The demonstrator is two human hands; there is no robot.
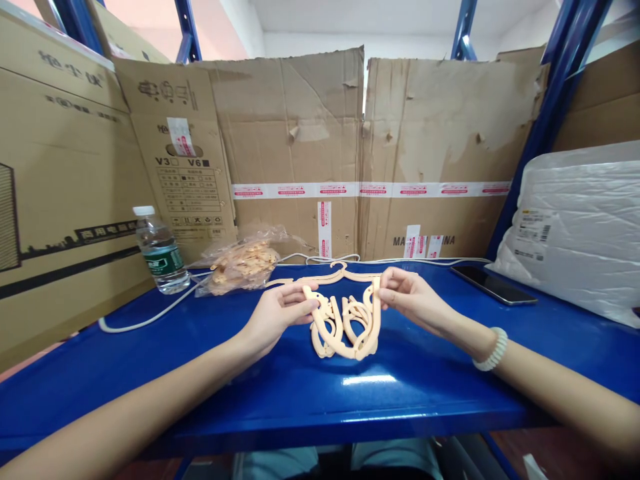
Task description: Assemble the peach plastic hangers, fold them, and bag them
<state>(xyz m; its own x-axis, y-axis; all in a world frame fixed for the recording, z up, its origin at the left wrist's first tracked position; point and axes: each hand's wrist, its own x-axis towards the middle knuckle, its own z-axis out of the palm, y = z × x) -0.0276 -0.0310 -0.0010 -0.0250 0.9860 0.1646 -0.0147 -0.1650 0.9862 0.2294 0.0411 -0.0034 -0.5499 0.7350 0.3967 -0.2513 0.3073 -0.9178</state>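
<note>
Between my two hands, over the middle of the blue table, is a beige folding hanger, bent into a U shape. My left hand pinches its left end between thumb and fingers. The right end is pinched by my right hand, which has a pale coiled band on the wrist. Behind and below the held piece lie more folded beige hangers, partly covered by it. An unfolded hanger with a hook rests farther back, its ends partly hidden by my hands.
A clear bag of beige hanger parts sits at back left, beside a water bottle. A white cable runs along the back and left. At right are a phone and a white wrapped package. Cardboard walls the back.
</note>
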